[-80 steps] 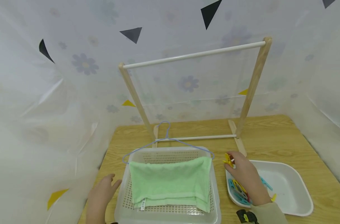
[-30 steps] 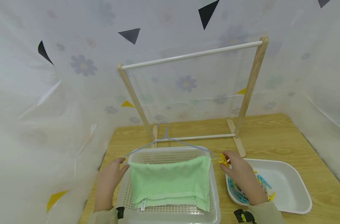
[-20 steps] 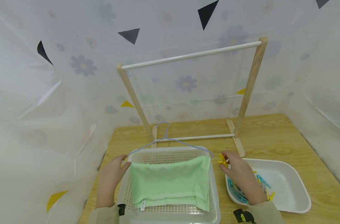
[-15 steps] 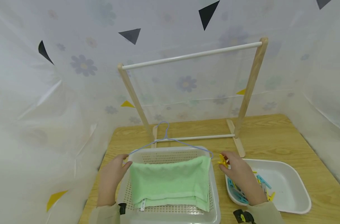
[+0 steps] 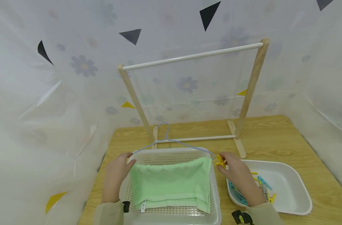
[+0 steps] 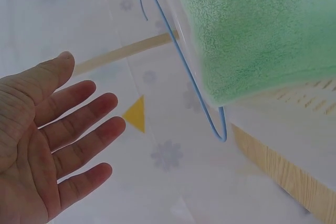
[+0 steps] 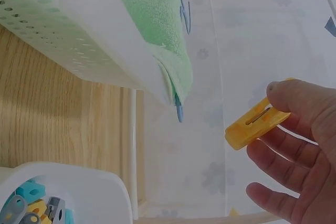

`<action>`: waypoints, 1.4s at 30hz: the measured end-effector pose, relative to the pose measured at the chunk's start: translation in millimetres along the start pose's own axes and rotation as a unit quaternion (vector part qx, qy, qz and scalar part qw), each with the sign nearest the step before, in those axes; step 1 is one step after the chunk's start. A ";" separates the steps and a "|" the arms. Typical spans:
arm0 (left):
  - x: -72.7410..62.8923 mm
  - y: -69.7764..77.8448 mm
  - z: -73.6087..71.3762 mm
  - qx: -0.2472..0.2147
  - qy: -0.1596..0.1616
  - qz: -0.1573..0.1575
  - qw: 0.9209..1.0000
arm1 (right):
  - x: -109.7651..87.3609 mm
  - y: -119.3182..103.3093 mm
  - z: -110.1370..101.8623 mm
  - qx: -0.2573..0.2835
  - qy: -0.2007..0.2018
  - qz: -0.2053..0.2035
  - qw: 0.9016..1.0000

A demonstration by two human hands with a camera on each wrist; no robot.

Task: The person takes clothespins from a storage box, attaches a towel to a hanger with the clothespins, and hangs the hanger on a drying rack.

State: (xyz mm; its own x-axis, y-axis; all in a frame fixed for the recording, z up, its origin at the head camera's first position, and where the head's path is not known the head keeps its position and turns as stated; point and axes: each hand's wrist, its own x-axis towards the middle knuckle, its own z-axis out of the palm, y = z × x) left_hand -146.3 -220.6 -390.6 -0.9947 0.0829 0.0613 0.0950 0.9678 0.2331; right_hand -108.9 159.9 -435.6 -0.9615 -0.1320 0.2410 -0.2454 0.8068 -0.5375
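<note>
A light green towel (image 5: 171, 182) lies folded over a thin blue wire hanger (image 5: 148, 146), both on the white perforated basket (image 5: 216, 200). My left hand (image 5: 115, 172) is beside the hanger's left end. In the left wrist view its fingers (image 6: 79, 150) are spread and hold nothing, with a gap to the wire. My right hand (image 5: 238, 173) pinches a yellow clothespin (image 7: 257, 121) between thumb and fingers, just right of the hanger's right end. Under my right forearm, partly hidden, several blue, yellow and grey clothespins (image 5: 264, 182) lie in a white tray (image 5: 296, 190).
Behind the basket stands a rack with wooden posts (image 5: 251, 87) and a white top bar (image 5: 193, 56). Its lower bar (image 5: 199, 138) runs close to the hanger's hook. Plastic sheeting (image 5: 83, 125) surrounds the wooden table (image 5: 275, 134).
My left hand has come up and right to the hanger's left end. My right hand has moved slightly left from above the tray, still pinching the yellow clothespin. The towel has stayed put.
</note>
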 end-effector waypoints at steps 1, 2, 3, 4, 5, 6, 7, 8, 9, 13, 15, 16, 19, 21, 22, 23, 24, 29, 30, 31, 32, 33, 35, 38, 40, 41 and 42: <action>0.6 0.5 0.3 0.001 -0.002 0.000 1.000 | 0.3 -0.5 0.6 -0.001 0.002 -0.001 1.000; 1.3 0.9 0.7 0.002 -0.003 0.000 1.000 | 0.6 -0.9 1.2 -0.001 0.003 -0.002 1.000; 1.9 1.4 0.9 0.002 -0.004 0.000 1.000 | 0.8 -1.2 1.8 -0.002 0.005 -0.005 1.000; 2.6 1.7 1.2 0.001 -0.004 0.001 1.000 | 1.0 -1.5 2.4 -0.004 0.008 -0.007 1.000; 3.2 1.8 1.6 0.001 -0.005 0.000 1.000 | 1.0 -1.6 2.6 -0.005 0.011 -0.012 1.000; 3.7 2.1 1.8 0.000 -0.005 0.001 1.000 | 1.1 -1.6 2.9 -0.007 0.015 -0.017 1.000; 4.1 2.4 1.8 -0.001 -0.006 0.000 1.000 | 1.3 -1.5 3.3 -0.009 0.018 -0.020 1.000; 4.9 2.4 2.4 -0.001 -0.006 0.001 1.000 | 1.4 -1.6 3.6 -0.010 0.021 -0.024 0.999; 5.3 2.6 2.5 -0.002 -0.005 0.002 1.000 | 1.2 -1.7 3.7 -0.011 0.024 -0.027 0.999; 7.2 3.5 3.7 0.004 -0.007 0.001 1.000 | 1.1 -3.2 3.6 -0.012 0.029 -0.033 0.999; 8.1 4.2 4.9 0.007 -0.005 0.002 1.000 | 0.6 -4.5 2.8 -0.009 0.030 -0.034 0.999; 8.3 4.5 5.4 0.008 -0.003 0.002 1.000 | 0.5 -4.8 2.8 -0.009 0.029 -0.035 0.999; 9.3 4.7 7.8 0.009 0.005 0.008 1.000 | 0.1 -6.1 2.9 -0.006 0.030 -0.037 0.999; 9.9 4.9 9.2 0.009 0.010 0.012 1.000 | 0.0 -6.6 3.6 -0.007 0.031 -0.039 0.999; 10.4 4.8 9.9 0.008 0.012 0.013 1.000 | 0.0 -6.5 4.0 -0.008 0.031 -0.040 0.999; 10.9 4.5 10.8 0.007 0.013 0.015 1.000 | 0.0 -6.7 4.2 -0.008 0.032 -0.042 0.999; 11.6 4.4 11.5 0.006 0.014 0.015 1.000 | -0.1 -6.6 4.6 -0.010 0.033 -0.044 0.998; 15.1 3.4 14.5 0.007 0.004 0.012 1.000 | -0.3 -5.9 5.8 -0.013 0.032 -0.052 0.998; 15.9 3.5 14.8 0.007 0.002 0.012 1.000 | -0.2 -6.0 5.7 -0.011 0.032 -0.051 0.998; 16.5 3.8 15.0 0.007 0.000 0.012 1.000 | 0.0 -6.0 5.9 -0.011 0.032 -0.050 0.998; 17.2 4.2 15.4 0.007 0.000 0.012 1.000 | 0.2 -6.0 6.2 -0.011 0.031 -0.048 0.998; 17.9 4.8 15.6 0.007 -0.001 0.012 1.000 | 0.3 -6.1 6.4 -0.011 0.030 -0.047 0.998; 19.1 5.9 16.5 0.003 0.001 0.012 1.000 | 0.6 -6.3 7.2 -0.009 0.029 -0.045 0.999; 20.3 7.9 17.6 -0.002 0.003 0.013 1.000 | 0.7 -6.7 8.3 -0.006 0.028 -0.046 0.999; 20.8 8.5 18.5 -0.005 0.003 0.015 1.000 | 0.9 -7.3 8.6 -0.005 0.029 -0.049 0.998; 21.0 8.7 18.9 -0.006 0.003 0.016 1.000 | 0.8 -7.5 8.8 -0.005 0.030 -0.049 0.998; 20.9 9.0 18.8 -0.007 0.001 0.017 1.000 | 0.9 -7.6 9.0 -0.006 0.031 -0.052 0.998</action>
State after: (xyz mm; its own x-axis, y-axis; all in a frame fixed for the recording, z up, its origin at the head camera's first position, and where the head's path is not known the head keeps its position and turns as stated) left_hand -167.1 -205.7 -405.4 -0.9908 0.1147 0.0721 0.1290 0.9613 0.2436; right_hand -109.0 148.5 -438.5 -0.9214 -0.1797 0.3445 -0.3416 0.7972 -0.4978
